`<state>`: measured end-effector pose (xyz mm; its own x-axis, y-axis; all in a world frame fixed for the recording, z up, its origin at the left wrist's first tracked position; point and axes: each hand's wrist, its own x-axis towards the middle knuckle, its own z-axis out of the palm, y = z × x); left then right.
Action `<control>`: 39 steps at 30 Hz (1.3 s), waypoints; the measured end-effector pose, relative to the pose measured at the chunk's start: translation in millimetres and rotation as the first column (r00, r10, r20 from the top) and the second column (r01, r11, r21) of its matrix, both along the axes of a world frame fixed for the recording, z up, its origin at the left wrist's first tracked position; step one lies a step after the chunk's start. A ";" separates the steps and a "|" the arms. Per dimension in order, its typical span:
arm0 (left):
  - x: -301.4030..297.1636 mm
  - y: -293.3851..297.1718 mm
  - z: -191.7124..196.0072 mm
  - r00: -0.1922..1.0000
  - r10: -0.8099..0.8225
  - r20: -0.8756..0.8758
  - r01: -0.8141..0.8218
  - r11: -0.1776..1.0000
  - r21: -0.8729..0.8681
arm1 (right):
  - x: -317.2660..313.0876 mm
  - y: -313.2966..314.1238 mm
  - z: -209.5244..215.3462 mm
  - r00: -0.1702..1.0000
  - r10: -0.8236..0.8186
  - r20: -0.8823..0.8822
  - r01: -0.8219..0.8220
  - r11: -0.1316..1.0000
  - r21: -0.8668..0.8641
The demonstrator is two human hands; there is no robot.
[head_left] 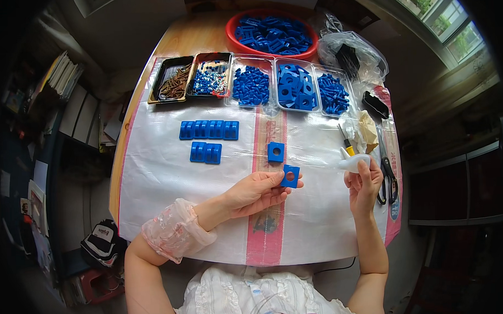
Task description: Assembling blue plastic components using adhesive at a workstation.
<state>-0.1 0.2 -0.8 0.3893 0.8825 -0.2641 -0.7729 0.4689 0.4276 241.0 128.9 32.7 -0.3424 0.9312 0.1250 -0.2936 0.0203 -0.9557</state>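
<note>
From your head camera, looking down: along the far side of the desk [149, 77] sits a row of five small trays. From your left, a dark tray [171, 80] holds brownish screws, the next dark tray [209, 76] holds small blue and silver washers, and three clear trays [296, 88] hold blue plastic parts: pegs, square plates, then pegs again. Behind them, a round red basin [272, 34] is heaped with more blue pieces. To its right, a clear plastic bag [352, 56] holds thin black items.

The desk is wooden and covered with a white woven sheet [169, 182] crossed by pink stripes. On the sheet lie two ribbed blue blocks [209, 129], one long and one shorter, and a single blue square plate [275, 151] with a round hole. At your right lie scissors [386, 171], a yellow-handled tool [348, 145], crumpled paper and a flat black object. Around you, stacked books and papers stand on your left, and a window shows at upper right.

Your left hand [258, 193] pinches a blue square piece [290, 176] at its fingertips, just above the sheet near the desk's middle; the grip is clenched on it. The piece's holed face tilts up toward you. It is about square, so no long axis shows. Your right hand [364, 185] grasps a white tool [354, 163], whose long axis runs sideways, its tapered end pointing left toward the piece.
</note>
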 end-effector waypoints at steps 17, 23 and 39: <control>-0.2 -0.1 3.2 1.000 -0.006 -0.012 0.006 1.000 -0.005 | -7.8 -2.5 2.4 0.998 -0.057 0.031 0.056 0.998 0.026; -3.1 -0.6 2.3 0.999 -0.039 -0.005 0.039 0.999 0.033 | 0.4 0.8 -2.6 1.000 0.005 -0.008 -0.005 1.000 -0.005; -2.2 -0.4 7.5 0.996 -0.055 -0.075 0.054 0.998 -0.009 | -11.6 -5.1 2.2 0.996 -0.072 0.047 0.070 0.997 0.034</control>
<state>-2.3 -0.2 6.7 0.4154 0.8585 -0.3006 -0.7122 0.5126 0.4796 229.4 123.8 34.8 -0.2818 0.9492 0.1404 -0.2444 0.0705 -0.9671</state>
